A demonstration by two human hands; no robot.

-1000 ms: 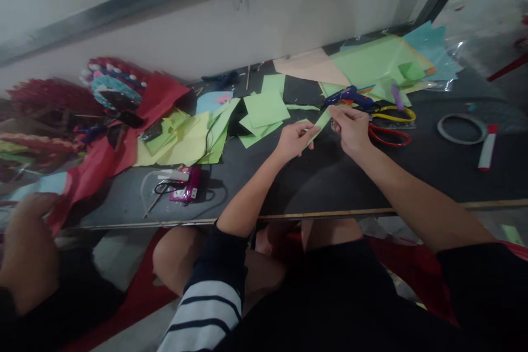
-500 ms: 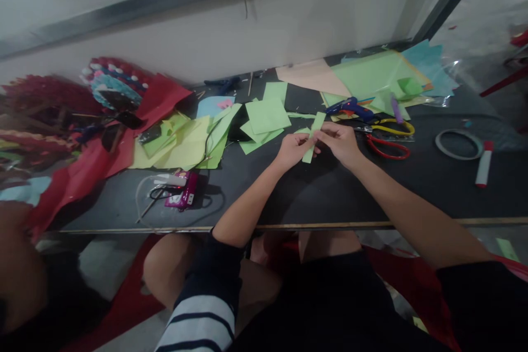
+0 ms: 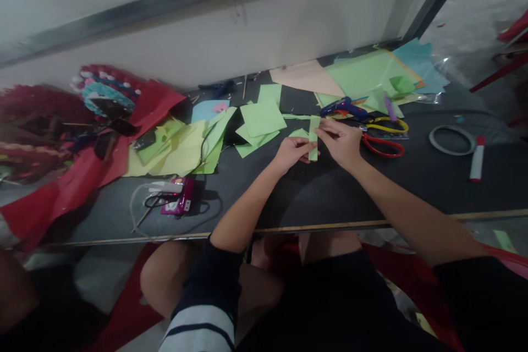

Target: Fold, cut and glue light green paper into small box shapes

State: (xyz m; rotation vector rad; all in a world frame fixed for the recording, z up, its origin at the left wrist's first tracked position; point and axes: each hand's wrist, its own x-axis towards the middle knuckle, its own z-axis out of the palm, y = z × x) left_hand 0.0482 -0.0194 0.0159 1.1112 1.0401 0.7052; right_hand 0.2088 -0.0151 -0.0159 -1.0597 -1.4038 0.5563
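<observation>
A narrow strip of light green paper point(image 3: 314, 126) stands nearly upright between my hands, above the dark table. My left hand point(image 3: 293, 154) pinches its lower part between thumb and fingers. Higher up, the fingers of my right hand point(image 3: 341, 142) grip the strip's right edge. Just behind my left hand lies a small green paper piece point(image 3: 300, 133). Square green sheets point(image 3: 263, 118) are piled to the left of it. Close to my right hand are a blue glue gun point(image 3: 344, 107) and scissors with one red and one yellow handle point(image 3: 383, 146).
Yellow and green sheets point(image 3: 181, 148) and a purple box with a cable point(image 3: 180, 196) lie to the left. Red paper point(image 3: 154, 104) is beyond them. On the right are a tape roll point(image 3: 452, 140) and a white marker with red ends point(image 3: 477, 159). Larger sheets point(image 3: 363, 74) lie at the back.
The strip has turned from a slant to nearly upright. My right hand's fingers have opened out a little along its edge. The whole view has shifted slightly.
</observation>
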